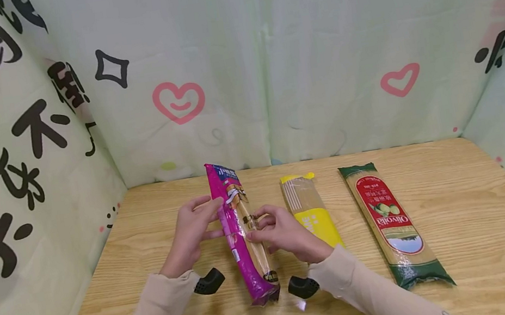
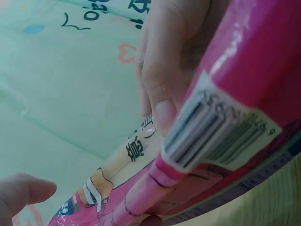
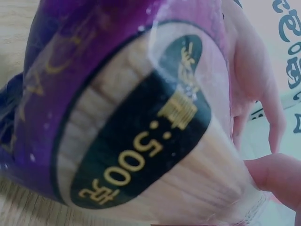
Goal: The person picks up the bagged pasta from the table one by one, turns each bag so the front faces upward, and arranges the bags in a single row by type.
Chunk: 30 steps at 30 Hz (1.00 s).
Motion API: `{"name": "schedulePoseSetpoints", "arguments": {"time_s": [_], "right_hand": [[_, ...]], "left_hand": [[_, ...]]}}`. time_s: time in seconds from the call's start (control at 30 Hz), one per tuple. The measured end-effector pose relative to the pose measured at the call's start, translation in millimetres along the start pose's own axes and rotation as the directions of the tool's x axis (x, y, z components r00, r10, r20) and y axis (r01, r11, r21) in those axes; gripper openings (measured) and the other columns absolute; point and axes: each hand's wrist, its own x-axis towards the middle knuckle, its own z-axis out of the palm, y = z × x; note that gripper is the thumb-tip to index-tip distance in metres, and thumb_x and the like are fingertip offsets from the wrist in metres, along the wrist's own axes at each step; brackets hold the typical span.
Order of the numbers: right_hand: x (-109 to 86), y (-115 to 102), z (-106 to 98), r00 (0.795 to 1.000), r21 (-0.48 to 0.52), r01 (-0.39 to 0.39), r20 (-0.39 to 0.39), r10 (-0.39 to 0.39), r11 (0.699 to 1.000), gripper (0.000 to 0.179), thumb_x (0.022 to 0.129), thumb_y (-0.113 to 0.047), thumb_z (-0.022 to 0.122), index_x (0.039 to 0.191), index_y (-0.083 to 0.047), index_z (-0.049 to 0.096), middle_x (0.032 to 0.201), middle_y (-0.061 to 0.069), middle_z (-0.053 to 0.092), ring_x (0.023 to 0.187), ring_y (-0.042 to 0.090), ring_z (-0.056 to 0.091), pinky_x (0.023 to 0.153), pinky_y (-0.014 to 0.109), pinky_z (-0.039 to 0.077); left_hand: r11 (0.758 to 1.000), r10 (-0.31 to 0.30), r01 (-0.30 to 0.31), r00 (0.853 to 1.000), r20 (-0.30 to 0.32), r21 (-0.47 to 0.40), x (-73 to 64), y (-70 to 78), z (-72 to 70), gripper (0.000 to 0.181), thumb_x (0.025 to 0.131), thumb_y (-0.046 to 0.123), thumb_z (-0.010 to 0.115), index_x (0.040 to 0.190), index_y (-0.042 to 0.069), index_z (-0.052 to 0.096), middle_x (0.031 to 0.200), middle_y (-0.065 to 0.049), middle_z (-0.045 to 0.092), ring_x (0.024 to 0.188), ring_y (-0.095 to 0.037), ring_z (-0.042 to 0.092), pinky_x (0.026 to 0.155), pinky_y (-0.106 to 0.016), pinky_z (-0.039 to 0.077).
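A magenta-and-purple pack of dried noodles with a clear window is held tilted, its far end raised, left of the table's middle. My left hand grips its left edge about halfway up. My right hand holds the right side, thumb over the front window. In the left wrist view, a white barcode label shows on the pack's side, with the right hand beyond it. The right wrist view shows pale noodles through the window near the purple end, and a dark oval label.
Right of the hands, a yellow-ended pack of noodles lies partly hidden under the right hand and wrist. Farther right lies a green-ended spaghetti pack with a red label. A printed curtain encloses the wooden table at back and sides.
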Motion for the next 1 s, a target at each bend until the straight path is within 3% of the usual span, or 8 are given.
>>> {"name": "schedulePoseSetpoints", "arguments": {"time_s": [0.2, 0.4, 0.63, 1.0], "right_hand": [[-0.4, -2.5, 1.0, 0.999, -0.066, 0.028, -0.036, -0.03, 0.997, 0.046, 0.086, -0.01, 0.075, 0.124, 0.004, 0.051, 0.092, 0.01, 0.062, 0.071, 0.013, 0.06, 0.054, 0.028, 0.056], [-1.2, -3.0, 5.2, 0.99, -0.195, 0.092, -0.086, -0.11, 0.977, 0.045, 0.082, -0.01, 0.078, 0.117, 0.004, 0.055, 0.092, 0.012, 0.061, 0.069, 0.015, 0.058, 0.056, 0.032, 0.058], [-4.5, -5.0, 9.1, 0.98, -0.339, 0.142, -0.083, -0.18, 0.93, 0.041, 0.081, -0.011, 0.079, 0.112, 0.003, 0.056, 0.089, 0.011, 0.06, 0.07, 0.017, 0.057, 0.056, 0.028, 0.056], [-13.1, -16.5, 14.9, 0.971, -0.533, 0.16, -0.069, -0.231, 0.831, 0.038, 0.083, -0.015, 0.079, 0.11, -0.001, 0.057, 0.089, 0.01, 0.065, 0.069, 0.015, 0.058, 0.057, 0.024, 0.054]], "left_hand": [[1.0, -0.021, 0.021, 1.0, -0.008, 0.022, 3.8, -0.6, 4.0, 0.06, 0.094, 0.032, 0.067, 0.139, -0.001, 0.046, 0.127, -0.022, 0.063, 0.103, -0.028, 0.066, 0.068, -0.034, 0.063], [0.999, -0.03, 0.03, 0.999, -0.018, 0.034, 8.4, -4.2, 7.9, 0.062, 0.09, 0.032, 0.072, 0.136, -0.001, 0.047, 0.115, -0.02, 0.067, 0.09, -0.022, 0.066, 0.063, -0.033, 0.062], [0.998, -0.039, 0.041, 0.999, -0.022, 0.053, 9.4, -10.0, 11.5, 0.068, 0.087, 0.031, 0.076, 0.137, -0.003, 0.045, 0.112, -0.021, 0.068, 0.077, -0.016, 0.069, 0.062, -0.033, 0.062], [0.993, -0.046, 0.049, 0.998, -0.032, 0.106, 8.7, -13.3, 17.3, 0.077, 0.085, 0.029, 0.078, 0.141, -0.004, 0.037, 0.114, -0.023, 0.067, 0.074, -0.016, 0.07, 0.065, -0.035, 0.062]]}}
